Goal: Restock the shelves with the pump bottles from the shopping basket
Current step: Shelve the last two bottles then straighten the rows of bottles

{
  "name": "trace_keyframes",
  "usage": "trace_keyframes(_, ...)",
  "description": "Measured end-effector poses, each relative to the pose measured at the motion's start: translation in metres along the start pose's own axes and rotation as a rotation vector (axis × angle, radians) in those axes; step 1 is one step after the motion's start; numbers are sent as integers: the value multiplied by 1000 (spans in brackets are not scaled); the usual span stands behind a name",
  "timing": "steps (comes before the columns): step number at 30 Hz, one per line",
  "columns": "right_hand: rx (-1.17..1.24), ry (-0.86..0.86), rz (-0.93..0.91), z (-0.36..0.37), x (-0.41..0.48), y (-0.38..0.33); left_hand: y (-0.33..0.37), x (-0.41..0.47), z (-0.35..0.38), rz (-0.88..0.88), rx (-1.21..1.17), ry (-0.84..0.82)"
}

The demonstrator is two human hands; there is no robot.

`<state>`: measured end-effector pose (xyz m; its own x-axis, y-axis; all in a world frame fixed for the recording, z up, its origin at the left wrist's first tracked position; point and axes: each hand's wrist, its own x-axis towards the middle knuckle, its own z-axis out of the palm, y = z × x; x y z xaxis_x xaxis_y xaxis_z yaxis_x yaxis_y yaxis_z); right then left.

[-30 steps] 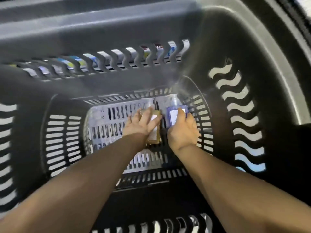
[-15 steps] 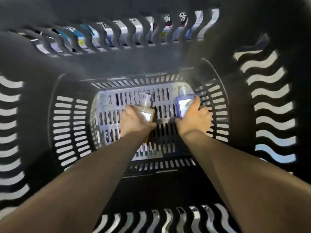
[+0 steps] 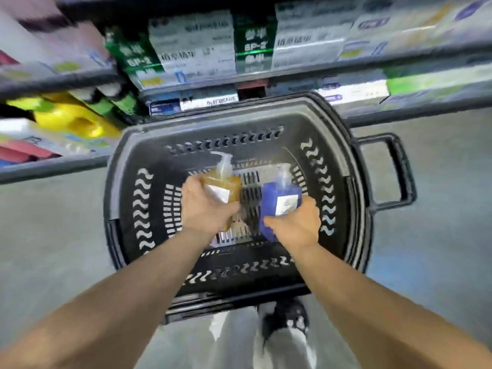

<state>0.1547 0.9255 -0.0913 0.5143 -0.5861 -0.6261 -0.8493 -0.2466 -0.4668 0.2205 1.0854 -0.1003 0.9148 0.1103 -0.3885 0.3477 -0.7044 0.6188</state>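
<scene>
Motion blur smears most of the shelves (image 3: 66, 81) running from ten o'clock round to two o'clock, so the print on the stacked boxes (image 3: 191, 49) is hard to read, and a yellow item (image 3: 69, 121) at nine o'clock is only a bright shape. Both forearms are cut off at the bottom edge. A dark shoe (image 3: 287, 318) at six o'clock is half hidden under the shopping basket (image 3: 239, 123), whose side handle (image 3: 399, 169) sticks out at three o'clock over the grey floor (image 3: 439, 235).

The left hand (image 3: 207, 209) grips the amber pump bottle (image 3: 223, 186), thumb curled across its front beside the white label; its other fingers are round the far side and I cannot see them. The right hand (image 3: 298, 225) holds the blue pump bottle (image 3: 279, 193) from its lower right, thumb laid along the bottom edge, fingers hidden behind.

Both bottles are squarish, see-through, with clear pump heads pointing toward twelve o'clock and small white labels too blurred to read. They sit side by side, apart, above the middle of the basket's slotted floor, the amber one at the blue one's nine o'clock.
</scene>
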Motion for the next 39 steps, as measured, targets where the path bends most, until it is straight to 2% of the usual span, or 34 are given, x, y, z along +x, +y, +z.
trace_keyframes(4,175,96,-80,-59,-82,-26,59,-68,-67,26,-175,121)
trace_keyframes(7,245,149,-228,-101,-143,-34,89,-136,-105,79,-353,235)
trace_keyframes(11,264,133,-386,-153,-220,-47,119,-221,-151,185,-508,305)
trace_keyframes(15,264,126,-542,-203,-292,-75,152,-271,-219,212,-535,337)
trace_keyframes(23,219,165,-859,-280,-410,-166,206,-325,-398,369,-550,547)
trace_keyframes(28,274,196,-1007,-287,-475,-237,218,-333,-502,459,-542,641)
trace_keyframes(39,457,274,-1201,-227,-581,-396,214,-286,-700,682,-444,770)
